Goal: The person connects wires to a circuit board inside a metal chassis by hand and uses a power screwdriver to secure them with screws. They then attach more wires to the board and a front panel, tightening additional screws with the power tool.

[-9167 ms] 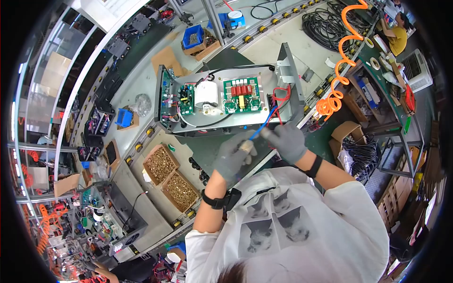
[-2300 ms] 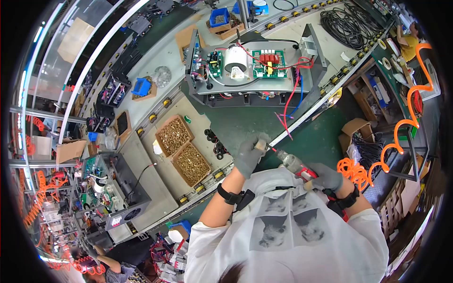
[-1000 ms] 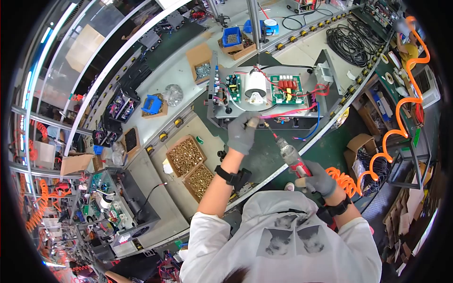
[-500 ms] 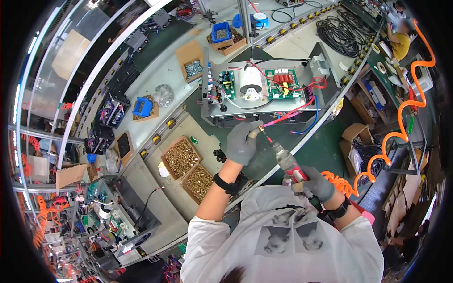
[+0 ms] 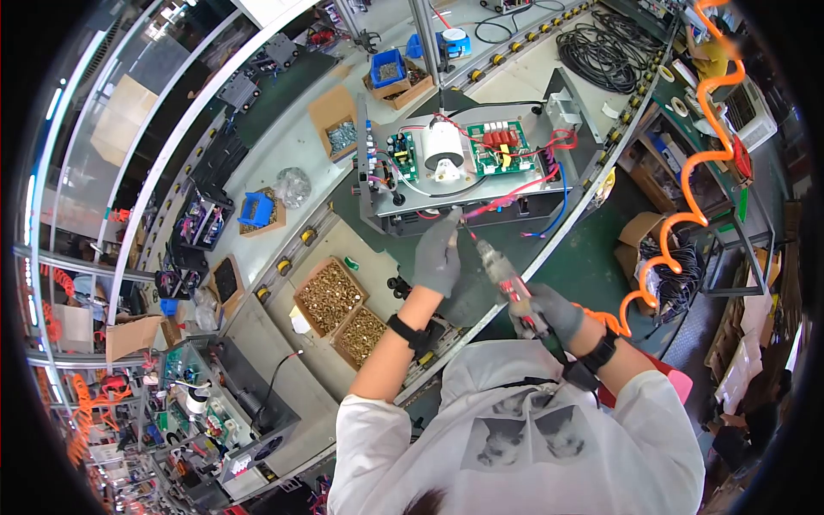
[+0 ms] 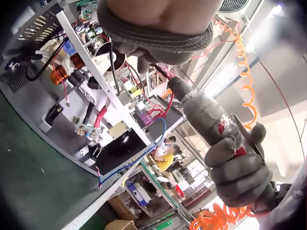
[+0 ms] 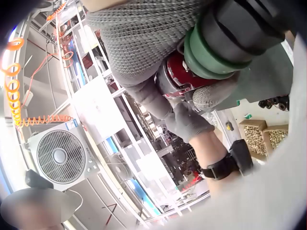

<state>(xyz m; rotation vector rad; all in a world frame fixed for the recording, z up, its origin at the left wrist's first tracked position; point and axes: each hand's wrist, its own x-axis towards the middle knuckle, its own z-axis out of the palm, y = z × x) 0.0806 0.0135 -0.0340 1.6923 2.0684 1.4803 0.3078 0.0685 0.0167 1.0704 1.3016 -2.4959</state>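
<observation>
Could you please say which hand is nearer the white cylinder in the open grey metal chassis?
Left. The grey-gloved left hand is in front of the white cylinder; the grey-gloved right hand, gripping a grey power tool, is farther back from it.

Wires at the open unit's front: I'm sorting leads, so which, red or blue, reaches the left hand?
The pinkish-red wire: it runs to the left hand, whereas the blue wire hangs loose, its end apart from that hand.

Mid-frame, our bench (image 5: 378,257) carries an open chassis (image 5: 416,196); left of centre we see two boxes (image 5: 345,315) of brass-coloured pieces (image 5: 330,296) on it.
</observation>
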